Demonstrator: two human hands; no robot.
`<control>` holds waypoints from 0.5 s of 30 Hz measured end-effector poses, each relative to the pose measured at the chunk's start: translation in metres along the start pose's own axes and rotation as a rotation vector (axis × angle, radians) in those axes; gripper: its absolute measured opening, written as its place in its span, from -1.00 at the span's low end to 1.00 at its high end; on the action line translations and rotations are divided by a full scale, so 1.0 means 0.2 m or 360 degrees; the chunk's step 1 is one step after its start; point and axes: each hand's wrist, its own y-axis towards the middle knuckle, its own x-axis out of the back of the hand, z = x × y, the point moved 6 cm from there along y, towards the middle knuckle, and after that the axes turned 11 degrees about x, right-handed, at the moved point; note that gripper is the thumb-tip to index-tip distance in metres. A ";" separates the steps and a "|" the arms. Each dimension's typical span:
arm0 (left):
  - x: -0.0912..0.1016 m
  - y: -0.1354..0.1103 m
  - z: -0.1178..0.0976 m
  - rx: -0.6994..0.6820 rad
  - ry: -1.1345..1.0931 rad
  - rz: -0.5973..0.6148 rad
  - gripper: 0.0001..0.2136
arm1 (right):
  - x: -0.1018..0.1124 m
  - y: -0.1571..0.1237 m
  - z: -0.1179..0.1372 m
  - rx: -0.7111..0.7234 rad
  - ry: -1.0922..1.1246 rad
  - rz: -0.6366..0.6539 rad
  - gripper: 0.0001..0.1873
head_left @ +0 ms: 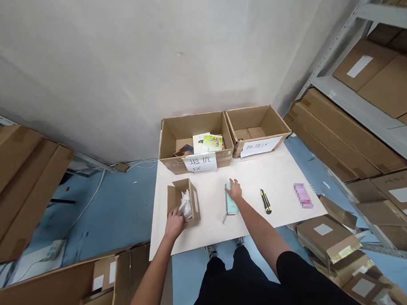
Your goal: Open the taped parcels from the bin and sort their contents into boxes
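Note:
On the white table, a small open cardboard box holds crumpled white wrapping. My left hand is closed at the near left edge of this box, its fingertips against the wrapping and partly hidden. To the right lies a flat teal box, with a short pale strap or tag at its near end. My right hand grips its far end, thumb and fingers on either side. A yellow and black utility knife lies to the right of that hand.
Behind stand two open cartons with Chinese labels: the left carton contains books, beside the right carton. A blurred pink item lies near the table's right edge. Shelving and stacked boxes flank the right side.

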 end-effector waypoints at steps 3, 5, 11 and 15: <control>0.04 0.03 -0.01 0.0041 -0.0019 -0.0071 -0.82 | -0.09 -0.06 -0.01 -0.0019 0.0057 0.0057 -0.07; 0.05 0.02 -0.03 0.0114 -0.0072 -0.0144 -0.78 | -0.18 -0.15 -0.01 -0.0044 0.0057 0.0093 0.03; 0.12 -0.14 -0.14 0.0427 -0.0451 -0.0615 -0.64 | -0.42 -0.42 -0.05 -0.0140 0.0015 0.0215 0.24; 0.17 -0.14 -0.38 0.0431 -0.0727 -0.0851 -0.55 | -0.32 -0.36 -0.04 -0.0091 -0.0011 0.0318 0.22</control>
